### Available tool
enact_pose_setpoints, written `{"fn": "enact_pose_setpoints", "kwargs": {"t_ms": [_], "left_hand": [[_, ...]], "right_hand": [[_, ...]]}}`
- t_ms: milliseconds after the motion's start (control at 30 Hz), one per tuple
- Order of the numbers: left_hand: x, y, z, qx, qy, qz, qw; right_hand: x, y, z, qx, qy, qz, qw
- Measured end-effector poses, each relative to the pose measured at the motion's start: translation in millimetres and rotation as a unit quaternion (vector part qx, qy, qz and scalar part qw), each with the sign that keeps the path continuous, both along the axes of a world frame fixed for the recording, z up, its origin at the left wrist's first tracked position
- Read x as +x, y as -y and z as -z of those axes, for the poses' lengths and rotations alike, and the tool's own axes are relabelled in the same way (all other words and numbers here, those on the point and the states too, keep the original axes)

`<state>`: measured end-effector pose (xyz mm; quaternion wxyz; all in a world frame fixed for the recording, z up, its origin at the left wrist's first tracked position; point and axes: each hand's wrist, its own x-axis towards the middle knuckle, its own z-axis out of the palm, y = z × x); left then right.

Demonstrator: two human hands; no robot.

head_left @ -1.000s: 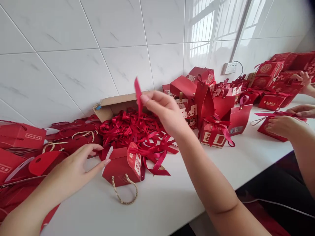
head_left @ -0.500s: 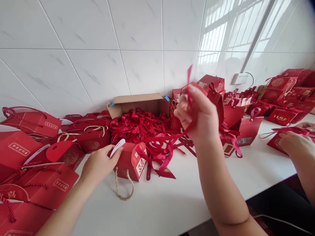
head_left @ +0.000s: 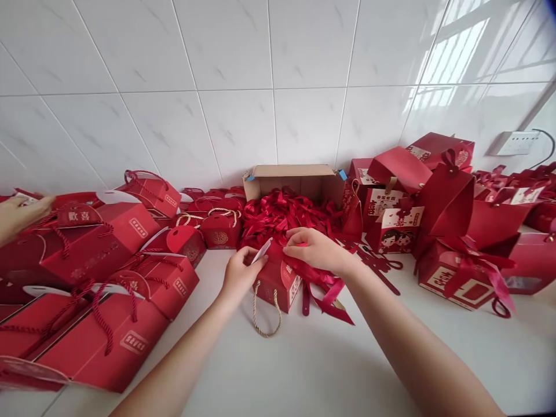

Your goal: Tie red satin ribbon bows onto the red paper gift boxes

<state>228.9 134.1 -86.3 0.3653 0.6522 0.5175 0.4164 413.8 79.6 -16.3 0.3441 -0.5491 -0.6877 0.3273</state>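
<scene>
A small red gift box point(head_left: 275, 285) with a twisted cord handle point(head_left: 265, 335) stands on the white table. My left hand point(head_left: 241, 271) is closed on the box's upright flap, which shows a white face point(head_left: 262, 250). Over the box top, my right hand point(head_left: 319, 250) has its thumb and fingers pinched together at a red ribbon point(head_left: 313, 273); the fingertips partly hide the ribbon there. More ribbon lies loose beside the box. Right behind both hands, a cardboard carton point(head_left: 295, 171) lies open, with a heap of red ribbons point(head_left: 289, 211) spilling out.
Red gift boxes point(head_left: 130, 341) with rope handles crowd the left side. Taller red boxes point(head_left: 447, 202) and a ribbon-tied box point(head_left: 456, 272) stand at the right. Another person's hand point(head_left: 24, 214) reaches in at the far left. A tiled wall point(head_left: 234, 127) closes the back.
My right hand has come down from its raised position to the box top. My left hand keeps hold of the flap. The view has turned right to left, showing more boxes at left.
</scene>
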Motion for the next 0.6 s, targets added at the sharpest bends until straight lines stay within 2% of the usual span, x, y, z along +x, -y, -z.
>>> {"fn": "enact_pose_setpoints", "kwargs": {"t_ms": [267,600], "left_hand": [[-0.2,4.5,5.1,-0.030,0.056,0.011,0.998],[-0.8,8.4,3.7,-0.036,0.077,0.018,0.996]], "right_hand": [[-10.4,-3.8,9.9,-0.031,-0.004,-0.010,0.999],[-10.1,-3.2,11.5,-0.050,-0.007,-0.018,0.999]]}}
